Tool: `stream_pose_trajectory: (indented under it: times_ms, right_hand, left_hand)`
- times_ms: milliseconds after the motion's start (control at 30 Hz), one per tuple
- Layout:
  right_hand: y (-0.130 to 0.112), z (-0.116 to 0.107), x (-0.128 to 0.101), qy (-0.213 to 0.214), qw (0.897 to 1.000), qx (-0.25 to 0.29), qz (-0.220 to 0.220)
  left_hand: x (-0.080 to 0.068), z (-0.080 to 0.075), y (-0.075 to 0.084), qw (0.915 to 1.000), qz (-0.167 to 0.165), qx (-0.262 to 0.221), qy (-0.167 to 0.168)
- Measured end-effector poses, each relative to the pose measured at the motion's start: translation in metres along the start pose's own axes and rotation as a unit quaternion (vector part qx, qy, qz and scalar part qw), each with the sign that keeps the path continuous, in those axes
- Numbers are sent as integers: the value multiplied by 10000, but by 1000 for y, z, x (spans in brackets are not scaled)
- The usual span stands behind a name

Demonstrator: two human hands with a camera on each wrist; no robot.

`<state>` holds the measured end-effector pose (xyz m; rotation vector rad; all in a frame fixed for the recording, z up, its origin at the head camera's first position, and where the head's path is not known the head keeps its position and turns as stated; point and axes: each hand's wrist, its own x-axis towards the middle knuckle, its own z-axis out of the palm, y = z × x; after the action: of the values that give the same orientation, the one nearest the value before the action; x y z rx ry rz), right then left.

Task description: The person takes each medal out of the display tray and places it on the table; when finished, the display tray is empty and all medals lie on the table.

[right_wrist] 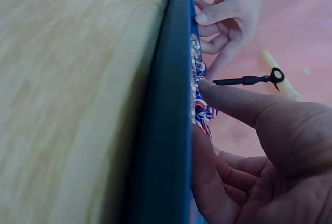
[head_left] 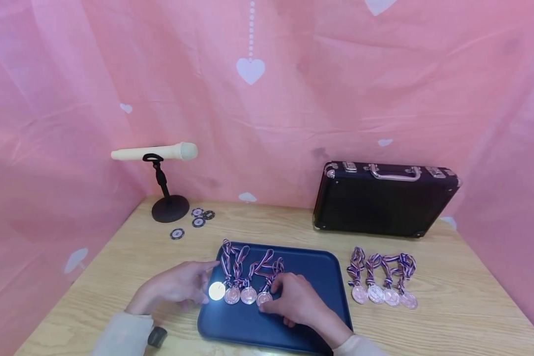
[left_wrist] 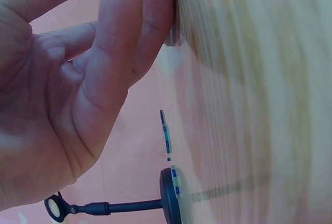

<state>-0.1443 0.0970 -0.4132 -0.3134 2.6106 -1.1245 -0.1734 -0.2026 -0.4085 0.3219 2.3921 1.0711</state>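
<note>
Four medals on striped ribbons lie in a row on a dark blue tray [head_left: 311, 267]. The leftmost one, a bright gold medal [head_left: 217, 290], is by the tray's left rim. My left hand [head_left: 182, 283] reaches over that rim, its fingers loosely bent, the thumb tip beside the gold medal. At the row's right end, my right hand [head_left: 300, 301] has thumb and index finger at opposite edges of a medal [head_left: 264, 298], pinching it close over the tray. In the right wrist view the thumb [right_wrist: 228, 97] overlaps the ribbons [right_wrist: 202, 107].
Right of the tray, several more ribboned medals [head_left: 376, 293] lie on the wooden table [head_left: 454, 287]. A black briefcase [head_left: 382, 205] stands behind them. At the back left are a white microphone [head_left: 160, 152] on a black stand [head_left: 171, 208] and several poker chips [head_left: 198, 222].
</note>
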Motion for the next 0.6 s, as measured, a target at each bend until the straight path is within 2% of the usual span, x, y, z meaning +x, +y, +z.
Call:
stream_pose_trajectory:
  times_ms: [133, 300, 400, 600]
  right_hand:
    - [3, 0, 3, 22, 9999, -131, 47]
    - [11, -8, 1, -7, 10000, -59, -44]
    - [12, -11, 0, 40, 9998, -174, 100]
    - [7, -6, 2, 343, 9938, -1035, 221]
  left_hand:
    - [0, 1, 1, 9999, -35, -107, -9]
    - [1, 1, 2, 9999, 95, -107, -54]
    - [1, 1, 2, 9999, 138, -72, -36]
    - [-1, 1, 2, 9999, -37, -125, -6]
